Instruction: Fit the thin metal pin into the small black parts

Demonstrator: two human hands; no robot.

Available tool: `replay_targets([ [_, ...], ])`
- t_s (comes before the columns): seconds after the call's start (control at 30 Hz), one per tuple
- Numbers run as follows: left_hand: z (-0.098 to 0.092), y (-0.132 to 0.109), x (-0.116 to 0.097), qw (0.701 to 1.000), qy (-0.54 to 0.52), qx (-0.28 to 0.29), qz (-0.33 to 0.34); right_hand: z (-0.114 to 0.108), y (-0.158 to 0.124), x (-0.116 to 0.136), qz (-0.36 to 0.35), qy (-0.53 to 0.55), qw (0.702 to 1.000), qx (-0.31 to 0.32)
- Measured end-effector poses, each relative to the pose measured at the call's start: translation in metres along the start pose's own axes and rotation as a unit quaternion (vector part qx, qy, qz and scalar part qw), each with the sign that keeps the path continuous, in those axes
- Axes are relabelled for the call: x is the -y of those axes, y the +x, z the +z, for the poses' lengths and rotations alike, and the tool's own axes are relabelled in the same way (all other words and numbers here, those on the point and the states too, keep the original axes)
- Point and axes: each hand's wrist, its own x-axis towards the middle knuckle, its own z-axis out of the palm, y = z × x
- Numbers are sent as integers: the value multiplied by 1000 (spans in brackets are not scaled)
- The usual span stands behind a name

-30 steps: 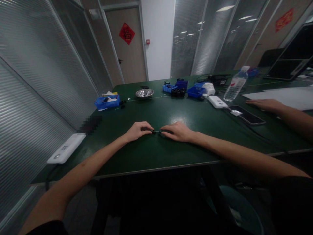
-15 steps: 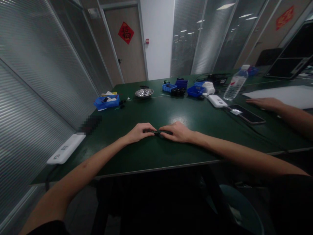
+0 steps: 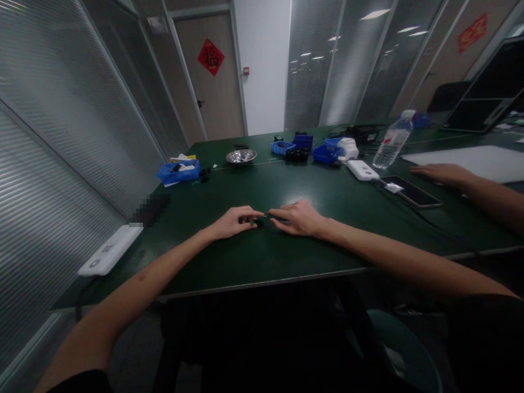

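Note:
My left hand and my right hand rest close together on the dark green table, near its front edge. Between their fingertips lies a small black part. The left fingers curl round one end of it, with the index finger stretched over it. My right thumb and index finger pinch the other end, a thin dark piece. What the part is I cannot make out.
A white device lies at the left edge. Blue bins, a metal bowl, a water bottle, a white box and a phone sit further back. Another person's hand rests at the right.
My hands have drawn closer, then my fingers lifted slightly and spread; the small black part now shows more clearly between the fingertips.

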Motion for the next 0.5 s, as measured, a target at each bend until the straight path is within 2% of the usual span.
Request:
replay_targets([
  [0.17,1,0,0,1000,-12,-10,-17,3,-4,-9,9,29,1000,-4],
  [0.4,1,-1,-1,999,25,-41,-15,7,-4,-5,-3,56,998,-18],
  [0.5,-1,-2,-3,999,19,-36,-23,6,-5,-5,5,73,997,-34],
])
